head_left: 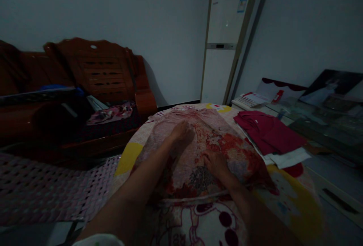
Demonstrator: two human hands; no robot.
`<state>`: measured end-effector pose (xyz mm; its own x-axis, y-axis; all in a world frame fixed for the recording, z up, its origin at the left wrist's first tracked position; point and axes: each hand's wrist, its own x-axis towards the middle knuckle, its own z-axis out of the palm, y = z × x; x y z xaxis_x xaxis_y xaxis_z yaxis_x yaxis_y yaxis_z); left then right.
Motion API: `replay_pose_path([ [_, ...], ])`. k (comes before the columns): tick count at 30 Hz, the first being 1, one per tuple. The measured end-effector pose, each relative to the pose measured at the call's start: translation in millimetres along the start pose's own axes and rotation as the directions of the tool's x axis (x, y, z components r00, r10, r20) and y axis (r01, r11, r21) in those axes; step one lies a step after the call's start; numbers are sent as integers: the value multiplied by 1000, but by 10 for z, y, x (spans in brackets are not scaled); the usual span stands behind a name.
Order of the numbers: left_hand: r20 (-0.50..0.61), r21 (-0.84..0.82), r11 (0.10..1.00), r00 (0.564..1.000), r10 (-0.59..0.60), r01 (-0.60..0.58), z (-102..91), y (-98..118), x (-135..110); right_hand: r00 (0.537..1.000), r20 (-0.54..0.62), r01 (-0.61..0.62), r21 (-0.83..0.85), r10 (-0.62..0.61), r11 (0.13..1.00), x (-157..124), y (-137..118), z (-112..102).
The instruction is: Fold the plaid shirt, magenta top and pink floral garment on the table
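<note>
A pink and red patterned garment [241,155] lies spread out on a round table with a yellow and white printed cloth [295,200]. My left hand [183,132] rests flat on the garment's upper part, fingers stretched forward. My right hand [215,162] lies palm down nearer to me on the middle of the garment, fingers flat against the fabric. Neither hand grips anything.
A folded crimson garment [268,132] lies on white cloth [289,158] at the table's right. A dark wooden bench [99,72] with clutter stands at the left, a tall white air conditioner [224,38] in the corner, and a low glass-topped unit [326,121] with papers at the right.
</note>
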<state>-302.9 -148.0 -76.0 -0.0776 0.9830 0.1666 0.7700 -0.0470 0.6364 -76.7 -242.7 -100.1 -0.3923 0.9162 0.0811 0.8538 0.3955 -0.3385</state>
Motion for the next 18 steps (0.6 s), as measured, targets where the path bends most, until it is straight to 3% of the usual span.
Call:
replay_pose_path([
  [3, 123, 252, 950, 979, 160, -187, 304, 118, -168, 1000, -23, 16, 46, -15, 999, -15, 13, 9],
  [6, 162, 461, 852, 967, 195, -249, 431, 101, -299, 999, -37, 41, 124, -36, 992, -45, 32, -20],
  [13, 164, 453, 851, 963, 214, -267, 417, 65, -310, 993, -108, 82, 315, -50, 946, -8, 7, -308],
  [18, 158, 465, 848, 967, 200, -252, 452, 39, -305, 988, -156, 62, 469, 14, 881, 349, 83, -502],
])
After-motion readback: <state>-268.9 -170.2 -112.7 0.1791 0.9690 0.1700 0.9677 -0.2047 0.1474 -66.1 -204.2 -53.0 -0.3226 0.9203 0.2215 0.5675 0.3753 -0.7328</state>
